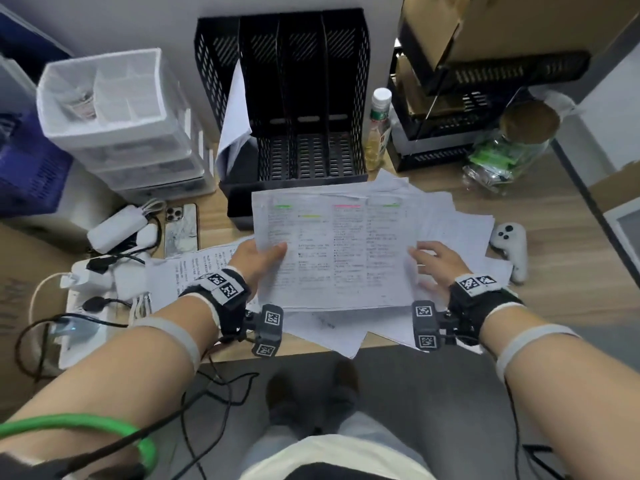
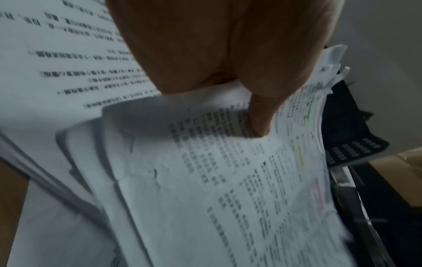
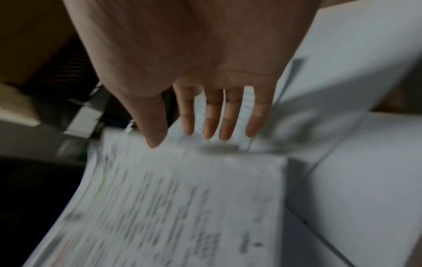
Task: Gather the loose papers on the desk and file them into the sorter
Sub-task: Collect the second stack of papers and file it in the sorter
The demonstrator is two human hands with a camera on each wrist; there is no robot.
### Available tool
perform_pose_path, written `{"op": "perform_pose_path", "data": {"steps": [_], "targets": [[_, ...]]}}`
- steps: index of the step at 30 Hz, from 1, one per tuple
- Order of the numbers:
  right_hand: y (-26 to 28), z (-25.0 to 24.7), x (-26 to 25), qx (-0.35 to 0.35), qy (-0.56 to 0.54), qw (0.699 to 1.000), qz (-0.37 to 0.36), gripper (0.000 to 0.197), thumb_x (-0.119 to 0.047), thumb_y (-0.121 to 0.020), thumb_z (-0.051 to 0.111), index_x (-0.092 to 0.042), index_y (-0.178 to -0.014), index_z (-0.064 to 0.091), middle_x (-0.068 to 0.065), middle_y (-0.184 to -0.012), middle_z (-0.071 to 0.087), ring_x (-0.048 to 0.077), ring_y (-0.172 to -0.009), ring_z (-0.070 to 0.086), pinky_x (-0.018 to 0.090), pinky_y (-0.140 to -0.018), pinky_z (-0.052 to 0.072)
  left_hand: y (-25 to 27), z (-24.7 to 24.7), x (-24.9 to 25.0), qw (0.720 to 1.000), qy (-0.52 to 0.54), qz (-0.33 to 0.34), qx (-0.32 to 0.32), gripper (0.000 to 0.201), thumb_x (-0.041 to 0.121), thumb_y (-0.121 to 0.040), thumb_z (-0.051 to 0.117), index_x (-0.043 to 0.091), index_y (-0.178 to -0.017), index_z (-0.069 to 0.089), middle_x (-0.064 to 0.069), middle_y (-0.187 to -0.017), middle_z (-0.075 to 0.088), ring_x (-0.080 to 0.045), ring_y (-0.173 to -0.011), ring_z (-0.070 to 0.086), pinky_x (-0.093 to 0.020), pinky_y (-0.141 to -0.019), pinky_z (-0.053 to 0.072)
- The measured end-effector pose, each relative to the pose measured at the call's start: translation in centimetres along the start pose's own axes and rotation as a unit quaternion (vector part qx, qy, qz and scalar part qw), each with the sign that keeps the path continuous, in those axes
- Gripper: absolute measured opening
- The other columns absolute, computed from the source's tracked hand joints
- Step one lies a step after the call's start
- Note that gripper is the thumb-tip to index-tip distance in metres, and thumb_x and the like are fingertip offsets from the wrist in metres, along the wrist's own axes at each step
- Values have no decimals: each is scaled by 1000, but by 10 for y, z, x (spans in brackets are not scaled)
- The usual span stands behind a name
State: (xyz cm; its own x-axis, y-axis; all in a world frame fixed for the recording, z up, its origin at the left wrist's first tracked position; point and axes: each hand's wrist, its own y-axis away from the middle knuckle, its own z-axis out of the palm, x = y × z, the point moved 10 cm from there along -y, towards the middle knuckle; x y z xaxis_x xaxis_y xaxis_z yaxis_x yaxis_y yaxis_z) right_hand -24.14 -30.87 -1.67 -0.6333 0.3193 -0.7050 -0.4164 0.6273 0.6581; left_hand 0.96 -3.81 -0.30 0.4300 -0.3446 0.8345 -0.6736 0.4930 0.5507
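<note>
The left hand (image 1: 258, 259) pinches the printed stack (image 1: 332, 251) at its 9 o'clock edge, thumb on top. The right hand (image 1: 438, 263), fingers straight, lies flat at its 3 o'clock edge. Loose papers (image 1: 460, 220) fan beneath; the black sorter (image 1: 360, 98) stands at 12 o'clock.

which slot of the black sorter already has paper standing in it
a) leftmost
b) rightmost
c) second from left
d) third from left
a: in the head view a white sheet stands curled in the leftmost slot of the black mesh sorter, while the three slots to its right show only bare mesh floor.
</note>
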Motion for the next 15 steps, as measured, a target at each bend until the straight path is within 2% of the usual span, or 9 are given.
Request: {"op": "perform_pose_path", "data": {"steps": [2,3,4,6,8,10,13,15], "targets": [[0,7,34,14,5,996,86,41,-41,-88,67,-9,-113,58,11,-105,65,28,-92,64,42,-75,57,2,-30,6,998,18,10,55,8,12,-94,66,12,-100,71,-15,-105,75,-36,-100,71,-55,-96,54],[1,15,55,-3,34,992,122,40,-35,-89,66,-5,-115,58,17,-109,66,29,-89,64,40,-69,57,2,-46,7,996,34,9,80,6,13,-94,66,12,-97,71,-14,-104,74,-36,-101,70,-54,-95,54],[1,28,75,-23,54,987,149,41,-27,-90,65,1,-119,58,22,-115,66,30,-87,65,40,-70,59,3,-62,8,994,51,8,102,5,13,-94,66,12,-97,70,-14,-104,74,-37,-103,69,-53,-95,54],[6,53,103,-53,59,981,178,43,-17,-88,67,6,-122,56,26,-117,65,31,-86,67,41,-81,60,3,-90,7,989,71,15,127,6,16,-93,68,13,-97,71,-16,-108,74,-37,-107,69,-55,-97,53],[9,78,110,-66,31,981,179,36,-18,-85,70,0,-113,57,24,-114,67,34,-93,71,42,-83,60,4,-106,4,988,76,14,132,11,20,-92,68,14,-101,71,-17,-114,73,-37,-107,70,-58,-98,52],[14,106,101,-80,-1,982,173,31,-24,-84,73,-5,-104,57,21,-113,66,33,-94,70,39,-80,60,4,-119,-1,989,82,12,124,18,23,-92,69,14,-106,71,-16,-118,73,-36,-109,70,-57,-99,51],[14,131,90,-67,-3,986,153,24,-28,-87,70,-9,-85,57,12,-93,62,24,-74,62,32,-72,57,-8,-140,-12,991,62,2,119,44,42,-76,80,13,-108,71,-13,-114,75,-35,-109,70,-59,-100,50],[15,142,86,-56,26,988,143,26,-31,-86,70,-8,-91,59,7,-83,61,21,-69,60,33,-74,58,-22,-157,-27,991,52,-13,119,65,59,-62,85,15,-109,70,-9,-115,75,-34,-109,70,-60,-100,50]]}}
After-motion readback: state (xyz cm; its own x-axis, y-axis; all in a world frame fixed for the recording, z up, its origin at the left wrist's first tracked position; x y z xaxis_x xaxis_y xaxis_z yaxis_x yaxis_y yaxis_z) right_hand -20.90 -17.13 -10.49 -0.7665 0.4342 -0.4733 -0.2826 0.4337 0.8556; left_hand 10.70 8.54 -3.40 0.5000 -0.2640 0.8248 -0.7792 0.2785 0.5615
